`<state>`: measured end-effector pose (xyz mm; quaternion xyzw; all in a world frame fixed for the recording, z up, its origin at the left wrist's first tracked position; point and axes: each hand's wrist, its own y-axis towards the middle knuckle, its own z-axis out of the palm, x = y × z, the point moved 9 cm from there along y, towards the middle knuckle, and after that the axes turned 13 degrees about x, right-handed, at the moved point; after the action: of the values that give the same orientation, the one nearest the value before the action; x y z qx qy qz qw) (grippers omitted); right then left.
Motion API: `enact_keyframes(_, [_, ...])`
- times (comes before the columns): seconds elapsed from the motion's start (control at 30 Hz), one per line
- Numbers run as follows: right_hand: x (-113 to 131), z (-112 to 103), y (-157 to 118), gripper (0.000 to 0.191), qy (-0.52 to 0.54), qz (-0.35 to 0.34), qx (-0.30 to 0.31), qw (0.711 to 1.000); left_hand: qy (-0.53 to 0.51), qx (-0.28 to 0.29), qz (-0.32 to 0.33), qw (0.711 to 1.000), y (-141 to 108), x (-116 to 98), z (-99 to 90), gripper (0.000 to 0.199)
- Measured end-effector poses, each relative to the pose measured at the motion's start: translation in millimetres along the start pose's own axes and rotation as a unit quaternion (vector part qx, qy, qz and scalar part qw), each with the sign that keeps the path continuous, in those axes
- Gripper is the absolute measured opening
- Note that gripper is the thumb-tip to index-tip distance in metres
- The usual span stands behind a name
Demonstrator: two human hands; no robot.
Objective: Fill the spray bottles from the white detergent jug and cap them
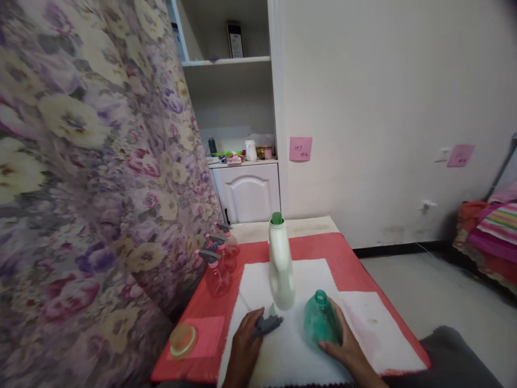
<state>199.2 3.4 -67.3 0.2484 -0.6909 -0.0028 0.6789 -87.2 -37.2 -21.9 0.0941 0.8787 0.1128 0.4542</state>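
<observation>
1. Head view, left hand (245,340): fingers closed on the dark grey sprayer head (267,324), nozzle end pointing right, over the white cloth (288,355). Sprayer head was apart from any bottle.
2. Right hand (346,345): clamped on the green bottle (320,321), thumb on the near side, fingers round the right side. Neck was open and faced up. Bottle was at the right part of the white cloth; couldn't tell if its base touched down.
3. Pale jug (281,269) stood upright on the cloth, beyond and between the hands, green piece (277,218) in its mouth.
4. Three pink spray bottles (218,279) with grey triggers stood in a row at the desk's left edge, left of the cloth.
5. Round lidded item (183,339) sat on the pink paper (210,335), near left corner. Contents unclear.
6. Stained white sheet (377,331) lay right of the green bottle. Red cover (319,243) lay under everything on the desk (319,222).
7. Behind: white cabinet (253,191) with small items on its ledge, pink note (300,149) on the wall, floral curtain (100,161) at left.
</observation>
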Motion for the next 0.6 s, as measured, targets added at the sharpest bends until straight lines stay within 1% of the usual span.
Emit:
enact_keyframes(0.07, [-4,14,-7,0.087,-0.013,0.016,0.031,0.999,0.001,-0.029,-0.003,1.0,1,-20,-10.5,0.043])
enact_keyframes(0.13, [-2,20,-9,0.087,-0.035,0.024,0.048,0.998,0.003,-0.052,0.003,0.999,0,-43,-21.2,0.041])
enact_keyframes(0.2, [0,21,-10,0.086,-0.055,0.022,0.044,0.997,-0.003,-0.066,0.002,0.998,-2,-66,-31.7,0.037])
enact_keyframes(0.27, [-1,20,-10,0.084,-0.065,0.022,0.035,0.997,-0.019,-0.1,-0.022,0.995,-6,-85,-46.6,0.036])
enact_keyframes(0.33, [-4,20,-10,0.084,-0.068,0.028,0.033,0.997,-0.055,-0.138,-0.049,0.988,-10,-105,-61.8,0.039])
enact_keyframes(0.37, [-6,21,-9,0.085,-0.068,0.032,0.033,0.997,-0.079,-0.145,-0.065,0.984,-10,-115,-67.0,0.042])
enact_keyframes(0.4, [-7,21,-9,0.086,-0.067,0.034,0.036,0.997,-0.104,-0.168,-0.072,0.978,-11,-126,-74.0,0.041])
enact_keyframes(0.5, [-7,21,-7,0.087,-0.06,0.029,0.043,0.997,-0.189,-0.232,-0.054,0.952,-6,-164,-89.6,0.021])
enact_keyframes(0.53, [-6,21,-7,0.086,-0.058,0.026,0.044,0.997,-0.236,-0.247,-0.038,0.939,-4,-175,-91.0,0.022])
enact_keyframes(0.6, [-3,19,-6,0.086,-0.055,0.018,0.042,0.997,-0.331,-0.243,-0.006,0.912,5,-191,-85.4,0.024])
